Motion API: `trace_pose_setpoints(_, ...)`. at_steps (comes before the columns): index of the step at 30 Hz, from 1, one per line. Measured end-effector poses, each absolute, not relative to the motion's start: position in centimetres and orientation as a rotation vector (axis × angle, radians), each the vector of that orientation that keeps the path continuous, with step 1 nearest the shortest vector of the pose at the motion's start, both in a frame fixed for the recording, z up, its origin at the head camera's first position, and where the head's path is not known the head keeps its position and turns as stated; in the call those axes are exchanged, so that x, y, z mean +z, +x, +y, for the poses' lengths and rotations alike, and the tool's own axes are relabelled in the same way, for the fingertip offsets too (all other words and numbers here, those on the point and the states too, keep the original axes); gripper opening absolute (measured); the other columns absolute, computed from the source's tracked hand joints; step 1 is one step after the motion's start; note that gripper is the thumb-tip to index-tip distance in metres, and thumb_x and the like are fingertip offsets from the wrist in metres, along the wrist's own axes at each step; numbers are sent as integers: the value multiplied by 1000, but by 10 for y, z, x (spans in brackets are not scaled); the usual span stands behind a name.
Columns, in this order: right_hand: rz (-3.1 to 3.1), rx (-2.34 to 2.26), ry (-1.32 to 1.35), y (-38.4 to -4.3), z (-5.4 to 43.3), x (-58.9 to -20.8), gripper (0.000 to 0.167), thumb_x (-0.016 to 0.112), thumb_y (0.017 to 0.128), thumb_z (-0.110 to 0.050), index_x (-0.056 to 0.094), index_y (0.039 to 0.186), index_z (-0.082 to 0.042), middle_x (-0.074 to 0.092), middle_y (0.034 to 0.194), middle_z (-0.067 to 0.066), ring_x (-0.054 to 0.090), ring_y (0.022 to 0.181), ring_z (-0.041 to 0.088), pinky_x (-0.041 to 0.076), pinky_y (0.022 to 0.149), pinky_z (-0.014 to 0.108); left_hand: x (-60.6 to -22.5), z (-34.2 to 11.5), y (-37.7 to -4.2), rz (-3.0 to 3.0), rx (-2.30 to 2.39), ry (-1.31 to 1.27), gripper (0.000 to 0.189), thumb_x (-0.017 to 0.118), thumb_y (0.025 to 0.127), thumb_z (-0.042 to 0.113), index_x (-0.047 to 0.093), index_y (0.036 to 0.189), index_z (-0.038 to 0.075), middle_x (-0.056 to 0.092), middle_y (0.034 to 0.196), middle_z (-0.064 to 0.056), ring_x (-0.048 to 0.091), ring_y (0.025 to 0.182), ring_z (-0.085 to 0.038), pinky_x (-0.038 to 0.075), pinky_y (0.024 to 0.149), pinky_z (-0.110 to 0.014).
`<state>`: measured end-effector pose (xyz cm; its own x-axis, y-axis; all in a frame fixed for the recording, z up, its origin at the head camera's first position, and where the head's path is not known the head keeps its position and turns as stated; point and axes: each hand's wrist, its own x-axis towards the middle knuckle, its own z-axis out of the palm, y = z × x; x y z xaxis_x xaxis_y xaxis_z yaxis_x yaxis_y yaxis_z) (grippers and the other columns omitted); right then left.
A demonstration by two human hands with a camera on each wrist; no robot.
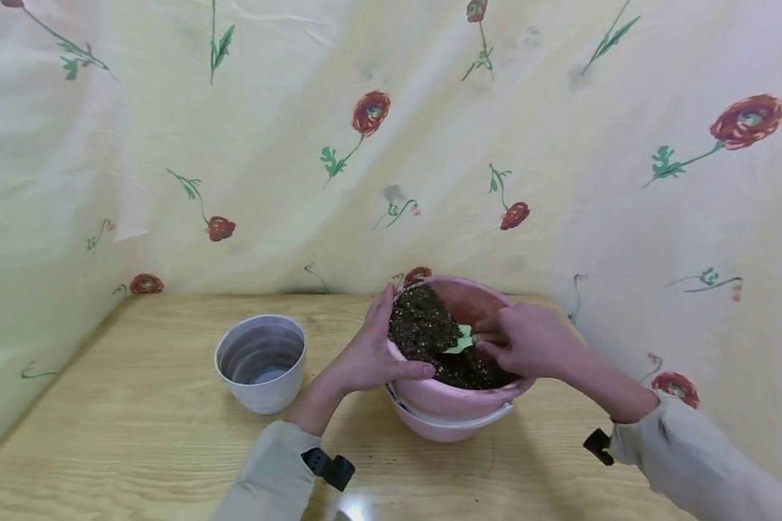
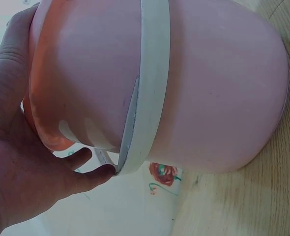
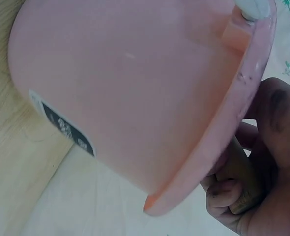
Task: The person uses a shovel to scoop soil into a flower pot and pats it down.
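Note:
A pink bucket (image 1: 446, 401) stands on the table with dark soil (image 1: 420, 322) inside, heaped higher on the left. My left hand (image 1: 371, 358) grips the bucket's left rim, its thumb lying over the near edge. In the left wrist view, fingertips reach the bucket's white handle (image 2: 155, 73). Over the right rim comes my right hand (image 1: 534, 340), holding a small trowel with a light green blade (image 1: 459, 341) set in the soil. Its wooden grip (image 3: 243, 182) shows between the curled fingers in the right wrist view. Part of the blade is hidden by soil.
A white plastic pot (image 1: 261, 394), with no soil visible in it, stands left of the bucket. The wooden table (image 1: 137, 434) ends against a flowered cloth (image 1: 267, 145) behind and at both sides. A dark label (image 3: 66, 129) is on the bucket's side.

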<state>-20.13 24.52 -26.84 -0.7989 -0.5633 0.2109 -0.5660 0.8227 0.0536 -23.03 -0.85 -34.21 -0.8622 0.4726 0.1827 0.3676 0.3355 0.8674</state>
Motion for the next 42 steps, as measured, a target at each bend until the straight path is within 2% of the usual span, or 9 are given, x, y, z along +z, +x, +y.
trace_pose_setpoints(3,-2792,24,858,-198,250,-267,5,71,85,-25,76,87,-25,68,69,-11,57,56,11,46,49,34,-343,-6,-231,2475,1579,793,135,88,65,44,-14,152,31,-7,161,-3,6,146,-24,19,115,-50)
trace_pose_setpoints(7,-2780,73,847,-195,256,-267,12,73,83,-24,77,94,-20,73,79,-4,62,59,15,46,49,33,-344,-6,-232,2469,1593,797,134,88,65,44,-13,153,31,-7,161,-2,6,146,-23,19,115,-50)
trace_pose_setpoints(13,-2735,53,867,-193,262,-264,11,73,83,-22,77,93,-21,72,79,-7,56,57,11,39,46,29,-344,-8,-232,2465,1598,796,134,88,65,44,-13,152,32,-6,161,0,6,146,-21,19,115,-49)
trace_pose_setpoints(18,-2768,51,817,-188,267,-258,7,72,83,-22,76,89,-21,62,66,-14,44,52,4,34,44,26,-343,-7,-232,2461,1609,818,134,88,65,43,-13,153,31,-2,161,2,6,146,-20,18,115,-48)
trace_pose_setpoints(22,-2765,52,786,-183,269,-254,12,70,84,-22,76,95,-22,59,61,-16,40,50,3,31,42,25,-343,-6,-232,2470,1614,837,134,88,65,43,-13,153,29,4,161,3,7,146,-19,18,115,-48)
trace_pose_setpoints(30,-2705,88,796,-180,269,-259,22,71,85,-20,75,106,-20,62,63,-15,40,48,-1,31,42,22,-346,-11,-230,2584,1519,863,133,86,66,48,-13,153,29,4,161,5,6,146,-21,16,114,-52)
trace_pose_setpoints(37,-2602,113,810,-180,271,-260,24,72,84,-20,74,109,-21,67,70,-10,40,49,-1,29,40,22,-341,-14,-228,2610,1520,844,134,87,64,49,-9,154,28,1,161,0,8,146,-23,18,114,-52)
trace_pose_setpoints(42,-2502,110,808,-180,273,-261,31,74,82,-20,73,113,-19,68,71,-8,32,47,-1,26,40,22,-336,-18,-227,2631,1522,852,133,88,63,48,-8,154,28,1,161,1,9,146,-23,17,115,-51)
